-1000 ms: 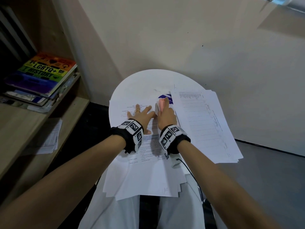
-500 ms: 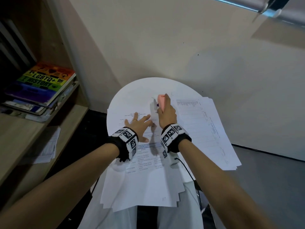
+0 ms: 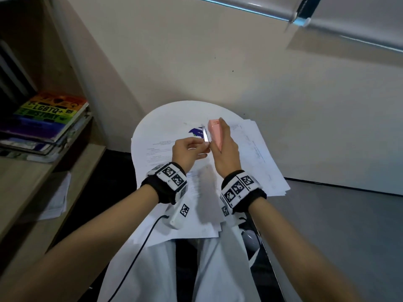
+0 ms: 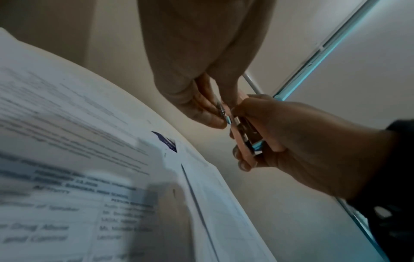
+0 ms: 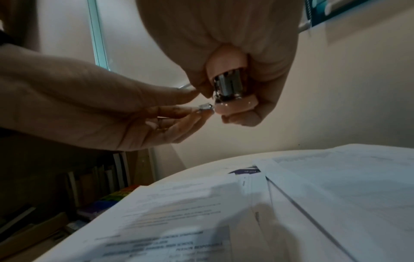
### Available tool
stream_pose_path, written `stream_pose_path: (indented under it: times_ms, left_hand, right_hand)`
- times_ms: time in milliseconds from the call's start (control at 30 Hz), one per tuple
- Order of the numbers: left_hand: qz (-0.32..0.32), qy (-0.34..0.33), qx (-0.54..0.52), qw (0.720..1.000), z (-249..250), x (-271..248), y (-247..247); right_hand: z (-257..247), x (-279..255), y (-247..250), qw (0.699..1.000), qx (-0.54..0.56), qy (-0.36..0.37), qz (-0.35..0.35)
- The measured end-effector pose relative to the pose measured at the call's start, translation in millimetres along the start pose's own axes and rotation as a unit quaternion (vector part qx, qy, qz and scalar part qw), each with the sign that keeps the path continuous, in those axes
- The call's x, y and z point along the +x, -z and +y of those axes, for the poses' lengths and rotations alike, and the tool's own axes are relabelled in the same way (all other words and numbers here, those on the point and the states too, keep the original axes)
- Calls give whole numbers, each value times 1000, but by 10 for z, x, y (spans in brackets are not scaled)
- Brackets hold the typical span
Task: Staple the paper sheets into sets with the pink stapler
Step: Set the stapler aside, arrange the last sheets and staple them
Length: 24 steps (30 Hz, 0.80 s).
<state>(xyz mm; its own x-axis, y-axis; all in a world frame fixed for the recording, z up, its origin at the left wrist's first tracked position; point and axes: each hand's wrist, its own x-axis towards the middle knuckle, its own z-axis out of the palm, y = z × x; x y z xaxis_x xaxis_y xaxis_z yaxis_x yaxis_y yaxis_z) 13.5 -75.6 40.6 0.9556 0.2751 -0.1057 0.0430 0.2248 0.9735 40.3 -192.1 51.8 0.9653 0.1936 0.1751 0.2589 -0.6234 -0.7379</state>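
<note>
Pink stapler (image 3: 216,134) is held above the paper sheets (image 3: 196,214) on the round table (image 3: 165,120), the right hand (image 3: 224,149) wrapped round its body. Left hand (image 3: 187,151) pinches the metal strip (image 3: 205,134) sticking out beside it. Right wrist view alone shows the stapler's (image 5: 230,86) chrome underside

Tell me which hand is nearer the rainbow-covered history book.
Left. The left hand is on the rainbow-covered history book's side; the right hand is beyond it.
</note>
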Motion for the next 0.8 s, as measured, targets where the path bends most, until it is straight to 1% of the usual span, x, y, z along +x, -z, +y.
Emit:
stream_pose_path:
  times_ms: [100, 200, 400, 533, 633, 700, 733, 800]
  left_hand:
    - [3, -16, 26, 1000, 40, -140, -97]
    - [-6, -15, 36, 999, 55, -271, -240]
    - [-49, -5, 59, 997, -27, -573, -689]
    - [-83, -4, 84, 993, -148, -728, -1052]
    - [-109, 4, 89, 990, -228, -825, -1361]
    - [-127, 13, 93, 987, -305, -882, -1565]
    - [-136, 25, 103, 985, -361, -922, -1664]
    - [-167, 70, 141, 973, -527, -1002, -1865]
  right_hand:
    - [-25, -214, 167, 1000, -6, 9, 5]
    - [10, -411, 336, 1000, -21, 7, 18]
    - [246, -828, 731, 998, -42, -22, 50]
    - [509, -1168, 1009, 996, -28, -40, 73]
    - [747, -1484, 1235, 993, -38, -68, 93]
    - [925, -1756, 1380, 988, -34, -100, 113]
    - [1024, -1922, 1439, 984, -24, -118, 128]
    - [1272, -2284, 1520, 973, 6, -169, 158]
